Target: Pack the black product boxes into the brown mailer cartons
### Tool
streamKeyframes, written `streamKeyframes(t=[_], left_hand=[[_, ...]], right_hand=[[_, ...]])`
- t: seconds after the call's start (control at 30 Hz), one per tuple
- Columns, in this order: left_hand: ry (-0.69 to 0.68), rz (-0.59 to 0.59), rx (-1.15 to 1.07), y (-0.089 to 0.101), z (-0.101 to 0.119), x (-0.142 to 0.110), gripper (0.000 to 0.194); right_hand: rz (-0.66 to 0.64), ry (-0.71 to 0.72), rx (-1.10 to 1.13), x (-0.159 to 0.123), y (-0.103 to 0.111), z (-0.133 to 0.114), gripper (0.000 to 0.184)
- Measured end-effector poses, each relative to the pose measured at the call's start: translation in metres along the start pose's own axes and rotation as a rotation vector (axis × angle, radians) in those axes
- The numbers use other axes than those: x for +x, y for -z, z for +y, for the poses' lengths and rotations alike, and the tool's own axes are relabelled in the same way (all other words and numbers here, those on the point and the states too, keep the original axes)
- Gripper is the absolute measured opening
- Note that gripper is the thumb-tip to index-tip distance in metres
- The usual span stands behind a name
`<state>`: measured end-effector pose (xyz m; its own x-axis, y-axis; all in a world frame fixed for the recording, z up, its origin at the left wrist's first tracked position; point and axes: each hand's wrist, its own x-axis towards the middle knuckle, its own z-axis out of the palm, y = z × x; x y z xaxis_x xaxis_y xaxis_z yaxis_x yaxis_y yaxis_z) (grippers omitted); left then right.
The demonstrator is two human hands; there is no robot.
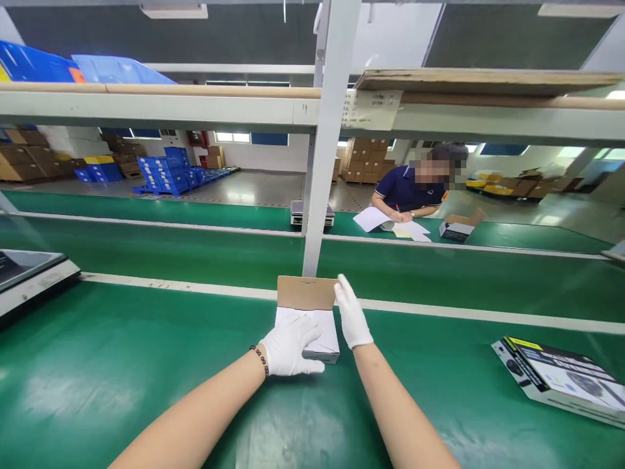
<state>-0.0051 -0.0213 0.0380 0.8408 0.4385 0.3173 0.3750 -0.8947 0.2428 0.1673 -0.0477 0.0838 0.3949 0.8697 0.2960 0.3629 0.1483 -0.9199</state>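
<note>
A small open box [317, 326] lies on the green worktop in front of me, its brown cardboard lid flap [306, 292] folded back toward the white post. White contents show inside. My left hand [289, 346], in a white glove with a bead bracelet at the wrist, rests flat on the box's near left corner, fingers spread. My right hand [352, 317], also gloved, lies with fingers together along the box's right side, fingertips reaching the flap's right edge.
A printed black retail box [561, 379] lies at the right. A scale or device [29, 273] sits at the left edge. A white upright post [325, 163] stands behind the box. Across the green belt a person [415, 189] writes on papers beside another open box [459, 228].
</note>
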Motion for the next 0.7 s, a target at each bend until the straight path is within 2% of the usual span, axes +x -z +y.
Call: streamKeyframes(t=[0.1,0.17,0.23,0.27,0.33,0.4,0.5,0.57,0.63,0.7], left_hand=[[0.013,0.008,-0.047,0.007,0.003,0.002,0.064],[-0.038,0.039,-0.184,0.010,0.005,-0.002,0.061],[-0.056,0.123,-0.408,0.009,0.006,-0.011,0.051],[-0.015,0.209,-0.533,0.006,0.005,-0.017,0.046],[0.171,0.431,-0.745,-0.003,0.003,-0.028,0.046],[0.358,0.589,-0.842,-0.016,-0.003,-0.034,0.046],[0.477,0.649,-0.801,-0.034,-0.015,-0.029,0.038],[0.550,0.737,-0.768,-0.044,-0.024,-0.020,0.036],[0.628,0.845,-0.774,-0.052,-0.033,-0.013,0.042],[0.635,0.857,-0.737,-0.057,-0.039,-0.009,0.050]], right_hand=[[0.010,0.004,-0.072,-0.016,0.000,-0.009,0.063],[0.069,0.019,-0.144,-0.037,0.000,0.003,0.058],[0.115,0.056,-0.145,-0.055,0.001,0.020,0.056],[0.112,0.068,-0.133,-0.061,0.001,0.028,0.055],[0.051,0.051,-0.108,-0.066,0.002,0.040,0.055],[-0.016,0.021,-0.106,-0.063,0.004,0.047,0.054],[-0.023,0.016,-0.140,-0.051,0.005,0.053,0.051],[-0.002,0.035,-0.152,-0.041,0.006,0.057,0.046],[0.013,0.076,-0.170,-0.032,0.006,0.062,0.039],[0.008,0.142,-0.233,-0.026,0.006,0.068,0.033]])
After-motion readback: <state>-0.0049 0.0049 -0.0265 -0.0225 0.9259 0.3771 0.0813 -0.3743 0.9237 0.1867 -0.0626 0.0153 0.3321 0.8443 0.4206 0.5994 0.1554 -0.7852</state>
